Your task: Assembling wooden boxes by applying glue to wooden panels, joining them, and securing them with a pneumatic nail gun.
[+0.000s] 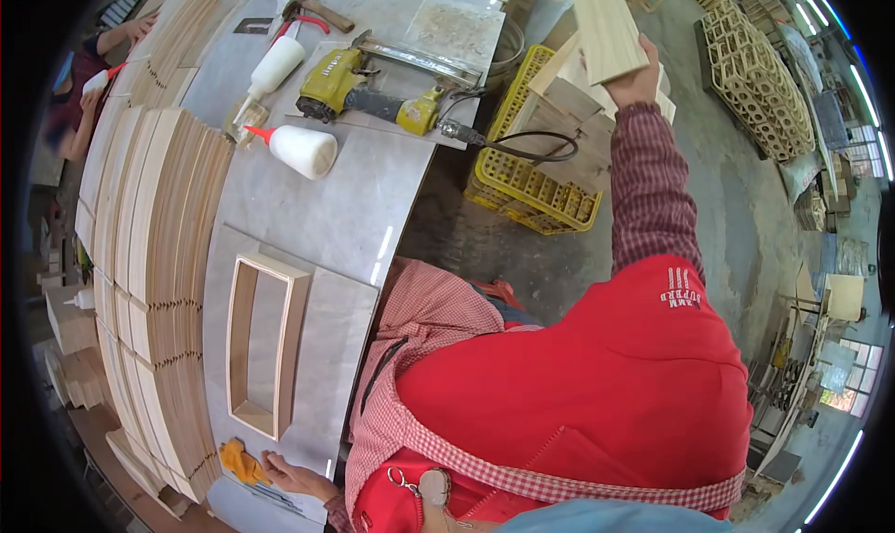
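Observation:
Up at the right, my right hand [637, 78] grips a flat pale wooden board [608, 27] by its near end. Below that board, more wooden boards [564, 118] lie in a yellow plastic crate [536, 197]. My left hand [291, 475] rests low by the table edge, fingers stretched out and holding nothing. Close to its fingertips is a crumpled orange cloth [244, 461]. A rectangular wooden frame [291, 346] sits on a flat grey board [336, 318] on the table, just beyond my left hand.
A yellow nail gun [336, 85] with a hose, white glue bottles [308, 152] and a hammer [322, 13] lie on the table [354, 193]. Tall stacks of wooden strips [158, 244] line its far side. Another person's hands [140, 29] work behind them. Wooden racks [755, 85] stand right.

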Available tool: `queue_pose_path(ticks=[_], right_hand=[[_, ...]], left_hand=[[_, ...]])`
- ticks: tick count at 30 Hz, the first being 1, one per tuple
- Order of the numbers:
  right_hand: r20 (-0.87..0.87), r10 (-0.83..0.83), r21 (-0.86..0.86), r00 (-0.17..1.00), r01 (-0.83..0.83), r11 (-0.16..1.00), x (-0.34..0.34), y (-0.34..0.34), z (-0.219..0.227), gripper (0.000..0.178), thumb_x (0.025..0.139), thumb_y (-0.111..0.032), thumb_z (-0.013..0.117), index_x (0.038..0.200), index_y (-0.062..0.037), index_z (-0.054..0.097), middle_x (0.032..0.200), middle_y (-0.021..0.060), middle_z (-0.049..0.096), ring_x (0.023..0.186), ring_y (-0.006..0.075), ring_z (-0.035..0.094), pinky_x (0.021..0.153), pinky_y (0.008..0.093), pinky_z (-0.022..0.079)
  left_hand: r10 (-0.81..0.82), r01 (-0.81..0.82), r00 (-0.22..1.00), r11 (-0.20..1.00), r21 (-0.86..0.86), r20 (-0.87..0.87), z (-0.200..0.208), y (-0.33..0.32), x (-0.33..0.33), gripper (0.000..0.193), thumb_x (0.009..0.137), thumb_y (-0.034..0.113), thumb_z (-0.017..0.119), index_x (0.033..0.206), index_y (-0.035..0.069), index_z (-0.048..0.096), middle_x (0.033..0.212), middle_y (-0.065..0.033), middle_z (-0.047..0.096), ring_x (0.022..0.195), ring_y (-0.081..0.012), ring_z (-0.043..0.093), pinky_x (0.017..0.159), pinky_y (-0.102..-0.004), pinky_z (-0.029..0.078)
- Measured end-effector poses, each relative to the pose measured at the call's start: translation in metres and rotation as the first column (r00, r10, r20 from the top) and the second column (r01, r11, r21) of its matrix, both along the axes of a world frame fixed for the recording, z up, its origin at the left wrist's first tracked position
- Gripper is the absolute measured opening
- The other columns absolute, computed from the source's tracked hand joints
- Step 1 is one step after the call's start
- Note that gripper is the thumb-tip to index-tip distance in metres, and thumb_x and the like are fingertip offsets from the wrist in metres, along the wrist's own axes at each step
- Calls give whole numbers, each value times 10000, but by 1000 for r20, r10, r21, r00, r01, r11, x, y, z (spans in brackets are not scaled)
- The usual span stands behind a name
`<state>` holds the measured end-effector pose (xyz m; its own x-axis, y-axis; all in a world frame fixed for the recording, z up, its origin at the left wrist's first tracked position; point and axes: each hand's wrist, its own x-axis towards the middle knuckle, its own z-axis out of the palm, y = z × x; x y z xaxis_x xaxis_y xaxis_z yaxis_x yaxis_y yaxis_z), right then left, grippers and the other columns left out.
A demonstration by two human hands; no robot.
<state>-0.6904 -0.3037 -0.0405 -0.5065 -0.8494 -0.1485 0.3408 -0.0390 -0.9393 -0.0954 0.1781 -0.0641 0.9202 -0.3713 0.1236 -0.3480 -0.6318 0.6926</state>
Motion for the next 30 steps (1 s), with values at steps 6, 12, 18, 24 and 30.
queue_pose_path(ticks=[6, 12, 18, 24, 30], right_hand=[[459, 575, -296, 677, -494, 818, 114, 56, 45, 736, 812, -438, 520, 1390, -25, 327, 1357, 245, 390, 1163, 471, 432, 851, 566, 446], [593, 758, 13, 272, -944, 329, 259, 123, 32, 663, 816, -393, 546, 1328, 0, 394, 1299, 257, 448, 1085, 386, 500, 858, 490, 445], [668, 728, 51, -152, -967, -249, 368, 180, 38, 525, 837, -413, 585, 1131, 19, 542, 1097, 184, 573, 944, 222, 554, 820, 377, 453], [436, 899, 218, -50, -963, -160, 380, 174, 25, 411, 915, -345, 509, 1106, 6, 605, 1055, 163, 603, 924, 178, 580, 802, 288, 466], [-123, 969, 69, 212, -973, 222, 366, 152, -23, 270, 905, -149, 533, 1099, 4, 639, 999, 105, 624, 906, 145, 584, 794, 219, 458]], left_hand=[[-268, 277, 933, 961, -6, 240, 54, -38, 12, 327, 937, 125, 498, 1234, -13, 503, 1198, -161, 540, 1078, -277, 526, 961, -336, 403], [-801, 768, 260, 510, 387, 539, 116, -136, -60, 644, 756, 349, 734, 1300, 102, 493, 1428, -173, 369, 1299, -374, 379, 1068, -460, 319], [-923, 787, 127, 317, 529, 364, 108, -145, -66, 580, 826, 474, 569, 1343, 228, 473, 1427, -190, 334, 1261, -378, 371, 1064, -469, 319], [-961, 811, 191, 268, 519, 199, 101, -136, -51, 649, 767, 470, 634, 1349, 230, 479, 1394, -202, 349, 1166, -376, 410, 994, -450, 359], [-878, 746, 463, 459, 482, 120, 94, -153, -13, 720, 677, 474, 712, 1322, 213, 522, 1353, -230, 369, 1111, -362, 425, 949, -437, 356]])
